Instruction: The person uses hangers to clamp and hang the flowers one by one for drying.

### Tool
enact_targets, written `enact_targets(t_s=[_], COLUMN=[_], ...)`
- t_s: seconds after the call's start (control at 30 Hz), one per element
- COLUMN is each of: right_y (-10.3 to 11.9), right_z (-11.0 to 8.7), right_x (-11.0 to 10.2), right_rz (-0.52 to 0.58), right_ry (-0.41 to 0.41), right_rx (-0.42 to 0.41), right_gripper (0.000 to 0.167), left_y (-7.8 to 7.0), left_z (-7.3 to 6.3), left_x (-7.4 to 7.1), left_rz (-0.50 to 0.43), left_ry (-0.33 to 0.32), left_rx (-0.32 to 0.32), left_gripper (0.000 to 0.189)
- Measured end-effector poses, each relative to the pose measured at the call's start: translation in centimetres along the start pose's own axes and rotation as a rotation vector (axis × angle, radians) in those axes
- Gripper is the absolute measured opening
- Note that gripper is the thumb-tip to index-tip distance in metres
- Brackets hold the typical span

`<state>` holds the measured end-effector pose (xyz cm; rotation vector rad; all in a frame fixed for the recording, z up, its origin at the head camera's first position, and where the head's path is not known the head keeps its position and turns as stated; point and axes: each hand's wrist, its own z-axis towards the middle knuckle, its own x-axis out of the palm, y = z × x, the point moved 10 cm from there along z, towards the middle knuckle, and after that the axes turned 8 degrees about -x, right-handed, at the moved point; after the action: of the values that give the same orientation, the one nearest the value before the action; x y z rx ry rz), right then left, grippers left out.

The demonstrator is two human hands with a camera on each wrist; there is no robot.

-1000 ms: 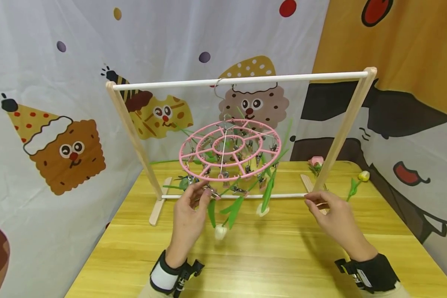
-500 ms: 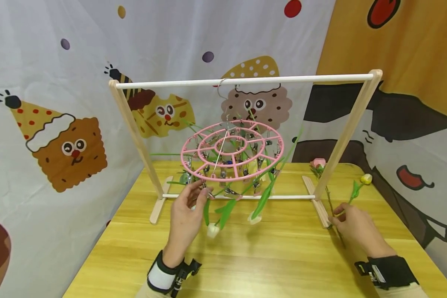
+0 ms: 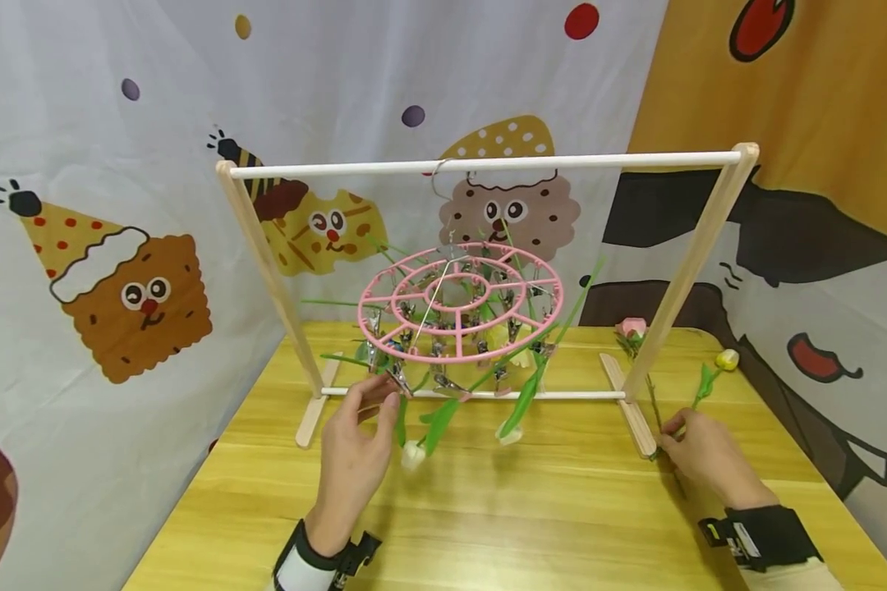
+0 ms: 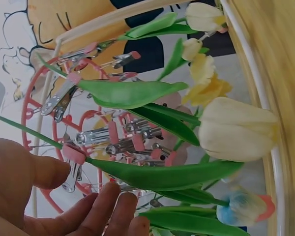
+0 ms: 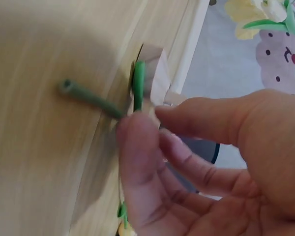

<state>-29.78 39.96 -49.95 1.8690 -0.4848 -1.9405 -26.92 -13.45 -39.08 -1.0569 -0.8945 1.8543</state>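
Note:
A pink round clip hanger [image 3: 458,332] hangs from a rack, with white, yellow and blue-pink tulips in its metal clips. My left hand [image 3: 358,451] is at its near left edge. In the left wrist view the thumb [image 4: 54,172] is right at a pink-tipped clip [image 4: 73,160] that holds a white tulip [image 4: 238,129] by its stem; the other fingers are spread below. At the right, my right hand [image 3: 702,451] pinches a green stem [image 5: 91,100] low over the table. A pink rose [image 3: 631,327] and a yellow tulip [image 3: 727,359] have crossing stems there; I cannot tell which one is pinched.
The rack has wooden posts [image 3: 691,271], a white top bar [image 3: 488,164] and a white lower bar [image 3: 562,395]. Its right foot [image 3: 638,423] lies close left of my right hand. A printed cloth [image 3: 325,82] stands behind the wooden table [image 3: 488,525].
My right hand has moved right and down from the rack's lower bar to the stems. My left hand has shifted slightly left and down, and the hanger has turned a little.

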Motion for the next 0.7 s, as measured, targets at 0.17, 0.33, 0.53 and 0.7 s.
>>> enact_targets(t_s=[0.17,0.33,0.53,0.7], right_y=[-0.6,-0.9,-1.6,-2.3], right_z=[0.1,0.1,0.5,0.7], right_x=[-0.5,0.0,0.6,1.2], right_rz=[-0.036,-0.028,0.012,0.126], right_ry=[0.003,0.047,0.088,0.100], right_rx=[0.032,0.042,0.083,0.128], right_gripper=[0.024,0.026,0.042,0.047], left_y=[0.2,-0.3,-0.6,-0.2], left_z=[-0.6,-1.5,-2.6,-3.7], left_x=[-0.6,-0.5,1.9,4.6], left_rz=[0.062,0.120,0.076,0.046], left_ry=[-0.058,-0.077,0.078,0.234], left_rx=[0.033,0.108,0.116,0.056], left_gripper=[0.025,0.012,0.005,0.005])
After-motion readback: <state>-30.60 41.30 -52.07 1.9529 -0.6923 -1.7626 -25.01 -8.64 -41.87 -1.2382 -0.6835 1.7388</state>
